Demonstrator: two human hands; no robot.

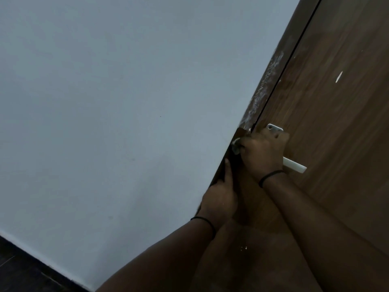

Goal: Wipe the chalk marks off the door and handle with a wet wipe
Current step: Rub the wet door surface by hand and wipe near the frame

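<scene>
The right hand [263,152] is closed around a crumpled wet wipe [236,146], pressing it against the door frame [271,81] where the frame meets the wall [126,102], level with the handle [294,165]. Only a small pale wad of the wipe shows past the fingertips; the rest is hidden in the fist. The left hand [221,197] rests lower down on the same frame edge, its thumb lying straight up along the wood and its other fingers out of sight, so I cannot tell whether it grips the edge or merely steadies against it.

As for progress, the job looks partly done at best. A long run of white chalk smears [267,81] streaks the frame above the right hand, running up toward the top edge of the door [336,123] — clearly unwiped. On the door face itself a short white stroke [339,76] sits well above the handle, and a few tiny white specks [244,248] show low on the panel near the forearms. The frame below the wipe appears dark and clean, though dim light makes that uncertain. The handle is mostly covered by the right hand, so whether chalk remains on it cannot be judged — its exposed end looks plain white.
</scene>
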